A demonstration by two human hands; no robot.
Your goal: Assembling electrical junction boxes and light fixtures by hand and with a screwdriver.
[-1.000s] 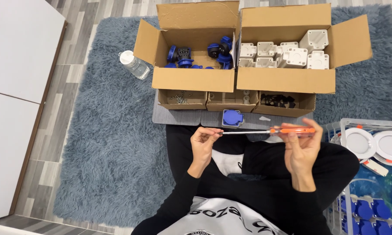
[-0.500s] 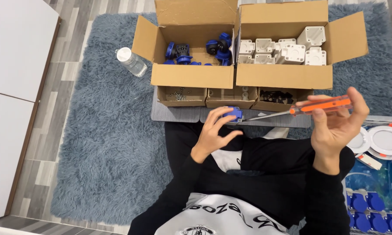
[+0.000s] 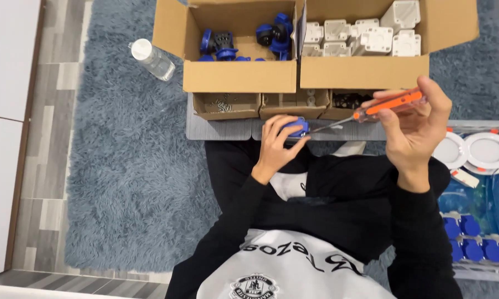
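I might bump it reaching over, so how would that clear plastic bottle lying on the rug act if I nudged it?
The clear bottle lies on its side, so it could roll, though the shaggy grey rug would probably slow it quickly. It looks thin-walled and mostly empty, so likely light and easy to shift. Its white cap appears on, so a spill seems unlikely.

A small blue part (image 3: 295,127) lies on the grey board; an orange-handled screwdriver (image 3: 366,111) slants, tip near it.
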